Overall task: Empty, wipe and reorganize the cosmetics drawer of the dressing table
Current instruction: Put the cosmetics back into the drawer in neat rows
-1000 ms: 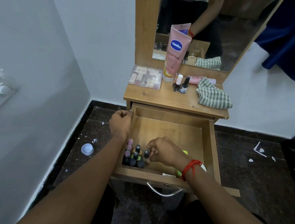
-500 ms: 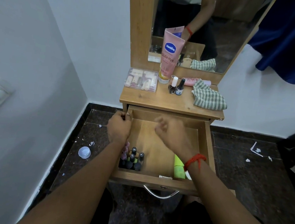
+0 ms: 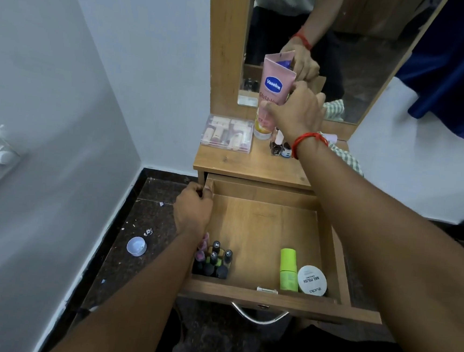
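Head view. I log the drawer [image 3: 262, 229] pulled open at lower centre, under the table [image 3: 254, 163].

Left hand [image 3: 193, 209]: fingers curled tight over the rear end of the drawer's left wall.

Right hand [image 3: 295, 111]: up at the Vaseline tube [image 3: 275, 87], which stands against the mirror [image 3: 361, 61]. The thumb lies across the tube's front and the fingers are wrapped behind it.

In the drawer:
- A cluster of nail polish bottles [image 3: 213, 261] stands upright in the lower-left corner.
- A green bottle [image 3: 288, 269] lies beside a white jar [image 3: 312, 280] at lower right.

On the table:
- A clear cosmetics case [image 3: 227, 133] sits left of the tube.
- A checked cloth [image 3: 347, 160] is partly hidden by my right forearm.
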